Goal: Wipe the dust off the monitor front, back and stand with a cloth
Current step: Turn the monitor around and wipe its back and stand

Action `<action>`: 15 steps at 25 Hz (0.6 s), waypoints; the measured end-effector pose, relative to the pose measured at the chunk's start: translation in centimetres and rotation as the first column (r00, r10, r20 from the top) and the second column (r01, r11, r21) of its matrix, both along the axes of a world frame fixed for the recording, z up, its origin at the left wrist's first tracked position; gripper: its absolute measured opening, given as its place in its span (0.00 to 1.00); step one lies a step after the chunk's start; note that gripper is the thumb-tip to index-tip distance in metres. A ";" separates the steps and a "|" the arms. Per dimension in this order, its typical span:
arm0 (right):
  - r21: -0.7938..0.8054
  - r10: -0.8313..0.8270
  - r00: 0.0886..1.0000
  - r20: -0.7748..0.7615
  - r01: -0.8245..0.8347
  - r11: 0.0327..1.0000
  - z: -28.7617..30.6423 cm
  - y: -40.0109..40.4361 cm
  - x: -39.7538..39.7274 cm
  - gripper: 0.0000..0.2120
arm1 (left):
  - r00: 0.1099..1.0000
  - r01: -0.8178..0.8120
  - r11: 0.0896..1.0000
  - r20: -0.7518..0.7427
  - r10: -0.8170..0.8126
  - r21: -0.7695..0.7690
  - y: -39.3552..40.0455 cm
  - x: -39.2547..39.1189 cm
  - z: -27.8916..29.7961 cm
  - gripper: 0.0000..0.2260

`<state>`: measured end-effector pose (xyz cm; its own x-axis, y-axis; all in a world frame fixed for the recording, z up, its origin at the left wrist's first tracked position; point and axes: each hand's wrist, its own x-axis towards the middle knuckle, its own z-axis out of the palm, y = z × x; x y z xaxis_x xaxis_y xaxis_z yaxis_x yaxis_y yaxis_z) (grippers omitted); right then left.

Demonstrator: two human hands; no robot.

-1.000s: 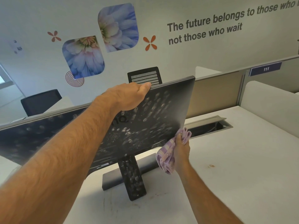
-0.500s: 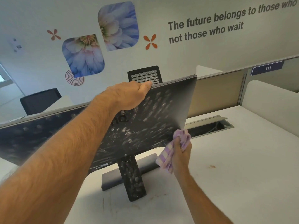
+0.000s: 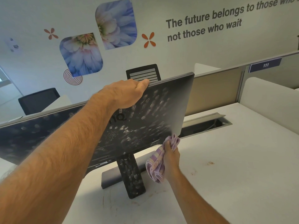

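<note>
Steadying monitor (image 3: pixel 153 113) top edge with our left hand (image 3: pixel 127 92), dusty back facing us on desk (image 3: pixel 234 159). Our right hand (image 3: pixel 170 155) clenches cloth (image 3: pixel 157 165) touching lower right corner; uncleaned panel stretches up-left, long axis sideways.

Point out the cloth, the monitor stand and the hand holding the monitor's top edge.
cloth (image 3: pixel 156 167): head view, bunched striped fabric below the right hand.
monitor stand (image 3: pixel 131 173): head view, middle of the dusty upright post.
left hand (image 3: pixel 125 92): head view, back of the hand.
</note>
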<state>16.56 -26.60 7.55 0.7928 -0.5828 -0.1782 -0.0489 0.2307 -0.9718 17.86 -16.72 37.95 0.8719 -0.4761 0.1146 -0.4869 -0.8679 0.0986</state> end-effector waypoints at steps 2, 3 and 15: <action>-0.056 -0.082 0.994 0.070 0.086 0.995 0.6 0.0 -0.3 0.20 | 1.000 0.001 1.000 0.000 -0.001 0.002 0.0 0.0 0.0 0.29; -0.114 -0.143 0.979 0.142 0.160 0.981 1.0 0.2 -0.5 0.21 | 1.000 -0.002 1.000 0.001 0.002 0.001 -0.1 -0.1 0.0 0.29; -0.119 -0.170 0.965 0.198 0.196 0.973 3.1 -1.1 0.0 0.29 | 1.000 -0.013 1.000 0.008 0.013 0.004 -0.1 0.0 -0.1 0.29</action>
<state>16.59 -27.71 10.66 0.6818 -0.7297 0.0522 0.1653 0.0841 -0.9826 17.85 -16.85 37.85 0.8769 -0.4653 0.1203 -0.4765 -0.8744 0.0914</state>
